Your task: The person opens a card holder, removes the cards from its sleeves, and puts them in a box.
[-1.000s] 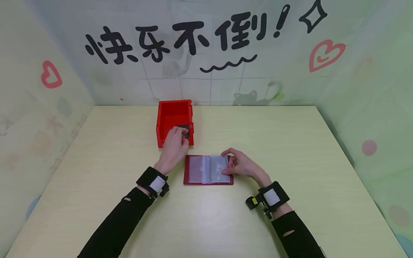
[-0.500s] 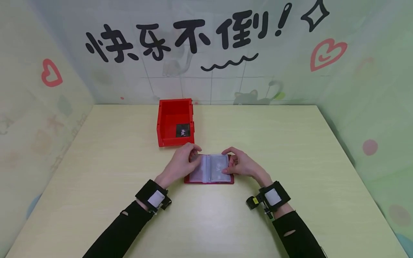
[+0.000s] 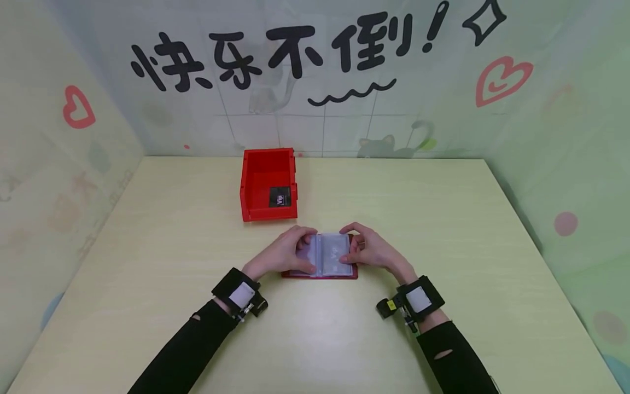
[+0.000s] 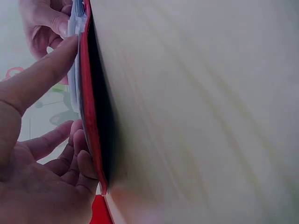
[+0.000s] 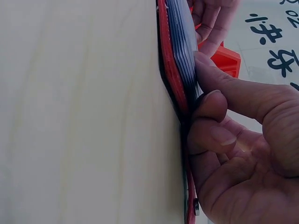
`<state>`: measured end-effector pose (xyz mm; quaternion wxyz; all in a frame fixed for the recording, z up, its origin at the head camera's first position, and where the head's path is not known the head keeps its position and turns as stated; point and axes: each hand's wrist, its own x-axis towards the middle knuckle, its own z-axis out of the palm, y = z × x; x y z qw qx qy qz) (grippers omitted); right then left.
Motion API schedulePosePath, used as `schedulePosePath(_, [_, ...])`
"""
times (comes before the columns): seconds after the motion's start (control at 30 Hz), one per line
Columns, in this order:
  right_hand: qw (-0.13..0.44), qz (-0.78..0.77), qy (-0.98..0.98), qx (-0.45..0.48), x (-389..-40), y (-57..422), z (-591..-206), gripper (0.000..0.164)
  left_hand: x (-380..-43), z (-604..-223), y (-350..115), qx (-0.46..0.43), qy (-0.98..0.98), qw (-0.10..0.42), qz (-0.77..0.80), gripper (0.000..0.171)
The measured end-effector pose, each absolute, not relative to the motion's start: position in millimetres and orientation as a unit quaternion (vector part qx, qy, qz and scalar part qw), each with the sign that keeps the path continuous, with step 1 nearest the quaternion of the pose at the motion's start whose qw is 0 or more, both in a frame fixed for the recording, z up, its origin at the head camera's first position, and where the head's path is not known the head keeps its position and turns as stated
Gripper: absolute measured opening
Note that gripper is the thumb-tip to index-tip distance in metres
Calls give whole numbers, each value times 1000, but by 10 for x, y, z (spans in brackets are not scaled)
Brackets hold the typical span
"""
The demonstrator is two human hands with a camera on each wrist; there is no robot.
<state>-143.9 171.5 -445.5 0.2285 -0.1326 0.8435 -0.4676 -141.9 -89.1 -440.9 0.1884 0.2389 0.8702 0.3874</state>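
A red card holder (image 3: 320,278) lies open flat on the table, with clear plastic sleeves inside; faint white print shows on its right-hand sleeve (image 3: 336,253). My left hand (image 3: 285,249) spans the left page. In the left wrist view its straight thumb (image 4: 44,77) touches the sleeves, while the other fingers rest loosely curled along the holder's edge. On the right side, my right hand (image 3: 371,249) holds the holder with thumb and index finger spread over the page. Its other fingers curl in at the stacked sleeves (image 5: 182,46), as the right wrist view shows.
Behind the holder stands a red plastic box (image 3: 268,214). A black card marked "Vip" (image 3: 280,197) lies in its right front corner. Both sit on a pale wooden table (image 3: 403,191), bounded by a printed backdrop (image 3: 315,131) at the back and sides.
My left hand has drawn back from the box toward me and settled on the holder's left page, uncovering the black card in the box. My right hand has stayed at the right page.
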Motion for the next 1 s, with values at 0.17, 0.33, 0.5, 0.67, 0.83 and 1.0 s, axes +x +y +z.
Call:
schedulePosePath(0.17, [230,-472,843,-114,-1435,1710,-4469,56,-1433,-4415,-868,227,878,198,373,82])
schedulePosePath(0.33, [227,-497,833,-88,-1405,1691,-4481,48,-1432,-4429,-857,223,886,195,358,82])
schedulePosePath(0.5, [205,-503,834,-95,-1385,1678,-4501,44,-1430,-4427,-844,222,889,196,349,80])
schedulePosePath(0.67, [185,-494,844,-91,-1375,1664,-4500,41,-1444,-4425,-837,218,890,200,347,80])
schedulePosePath(0.83, [168,-488,852,-86,-1367,1658,-4484,39,-1466,-4435,-838,218,889,205,347,80])
schedulePosePath(1.0, [161,-487,854,-85,-1368,1664,-4471,39,-1479,-4431,-832,227,886,206,348,82])
